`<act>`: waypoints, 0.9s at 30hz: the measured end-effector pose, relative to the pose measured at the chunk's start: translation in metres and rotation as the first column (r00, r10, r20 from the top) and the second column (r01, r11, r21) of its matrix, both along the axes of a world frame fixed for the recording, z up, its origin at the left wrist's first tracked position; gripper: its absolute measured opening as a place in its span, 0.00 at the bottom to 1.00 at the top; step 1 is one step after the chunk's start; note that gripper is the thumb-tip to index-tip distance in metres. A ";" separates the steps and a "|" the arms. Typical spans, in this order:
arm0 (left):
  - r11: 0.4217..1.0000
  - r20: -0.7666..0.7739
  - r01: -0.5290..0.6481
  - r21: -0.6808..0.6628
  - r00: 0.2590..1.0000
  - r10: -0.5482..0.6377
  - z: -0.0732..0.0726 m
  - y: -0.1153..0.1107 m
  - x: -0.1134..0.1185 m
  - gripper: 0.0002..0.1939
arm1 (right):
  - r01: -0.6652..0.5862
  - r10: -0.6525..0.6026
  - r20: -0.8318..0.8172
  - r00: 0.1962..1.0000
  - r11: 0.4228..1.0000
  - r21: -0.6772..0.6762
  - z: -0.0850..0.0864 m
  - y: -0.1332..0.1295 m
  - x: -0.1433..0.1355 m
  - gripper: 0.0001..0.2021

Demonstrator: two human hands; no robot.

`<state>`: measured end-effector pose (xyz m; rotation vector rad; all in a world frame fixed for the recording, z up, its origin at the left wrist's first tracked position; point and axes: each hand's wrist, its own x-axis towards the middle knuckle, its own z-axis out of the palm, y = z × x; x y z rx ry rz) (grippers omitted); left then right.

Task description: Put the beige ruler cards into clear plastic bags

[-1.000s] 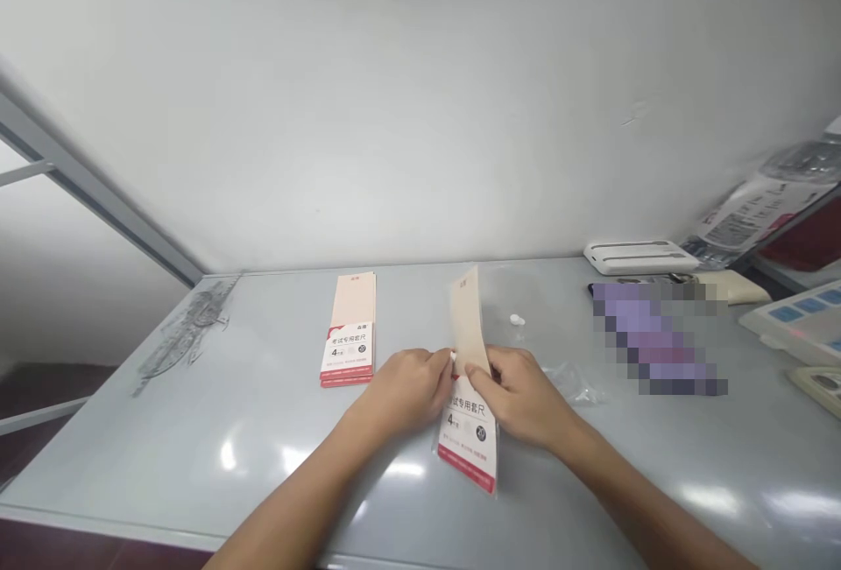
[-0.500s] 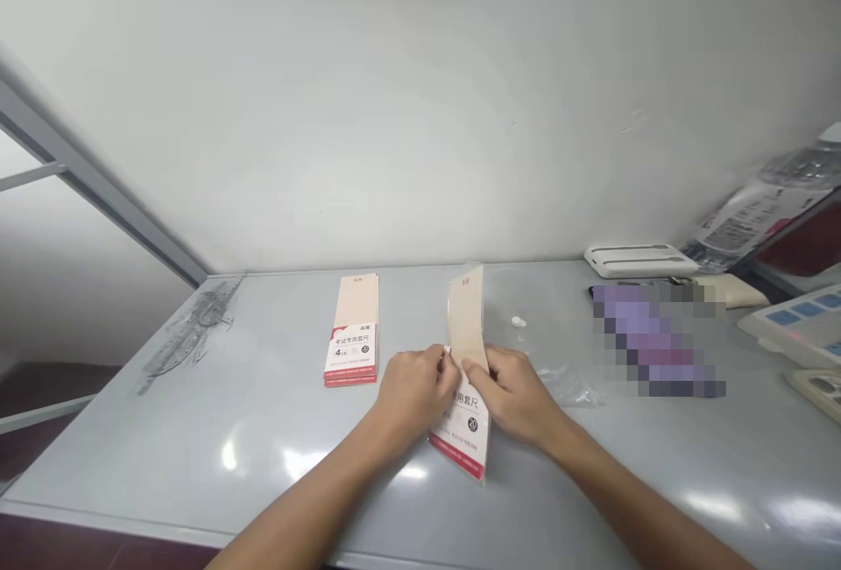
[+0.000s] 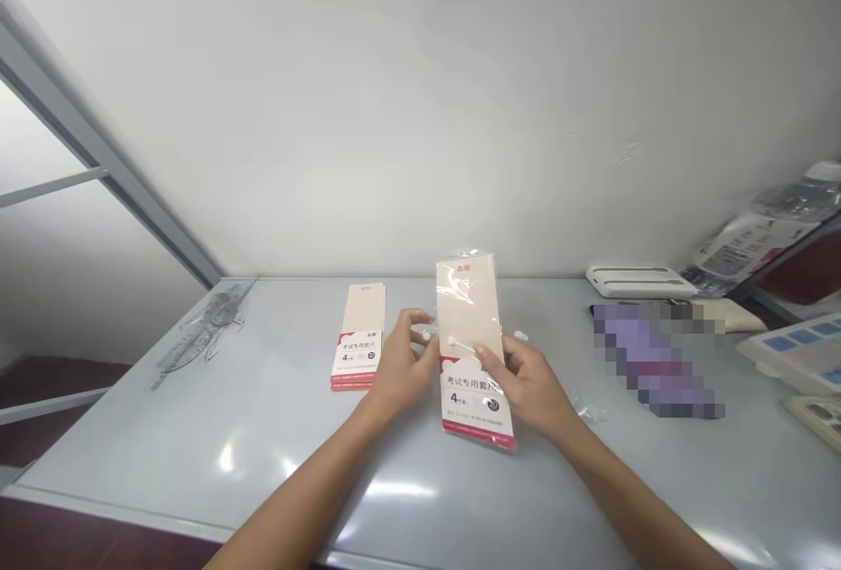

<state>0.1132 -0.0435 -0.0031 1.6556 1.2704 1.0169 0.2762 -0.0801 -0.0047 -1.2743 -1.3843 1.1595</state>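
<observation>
the clear-sleeved ruler-set packet (image 3: 469,312) is upright above the worktop (image 3: 263,465), gripped at its right edge by the right hand (image 3: 496,355). its front now faces the camera squarely, where it was angled half a second ago. the left hand (image 3: 434,347) has parted its fingers, loosely curled beside the left edge. two similar packets (image 3: 361,342) lie overlapped to the left; crumpled clear plastic (image 3: 590,411) lies right, partly behind the right forearm. farther right are a pixelated purple item (image 3: 647,360) and a plastic bottle (image 3: 755,237). the glossy grey worktop meets a pale wall (image 3: 394,115).
</observation>
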 end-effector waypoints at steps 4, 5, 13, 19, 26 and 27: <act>0.994 0.118 0.106 0.021 0.987 -0.108 0.001 0.003 -0.003 0.07 | 0.013 -0.012 -0.081 0.997 1.000 0.014 0.001 0.005 0.003 0.15; 0.993 0.139 0.119 0.016 0.983 -0.120 0.000 0.005 -0.004 0.08 | 0.011 -0.009 -0.090 0.996 1.000 0.014 0.001 0.005 0.003 0.15; 0.971 0.223 0.238 -0.033 0.948 -0.225 -0.002 0.009 -0.005 0.13 | -0.043 0.043 -0.131 0.990 0.999 0.001 -0.001 0.007 0.005 0.16; 0.973 0.183 0.223 -0.054 0.960 -0.210 -0.003 0.006 -0.003 0.12 | -0.032 0.029 -0.117 0.993 0.999 -0.023 -0.001 0.006 0.005 0.18; 0.991 0.175 0.133 -0.025 0.976 -0.127 0.000 0.008 -0.006 0.13 | 0.156 -0.153 0.059 0.986 0.987 -0.043 0.002 0.008 0.007 0.20; 0.994 0.185 0.110 -0.030 0.977 -0.102 0.001 0.011 -0.009 0.14 | 0.196 -0.192 0.090 0.977 0.980 -0.038 0.002 0.010 0.011 0.20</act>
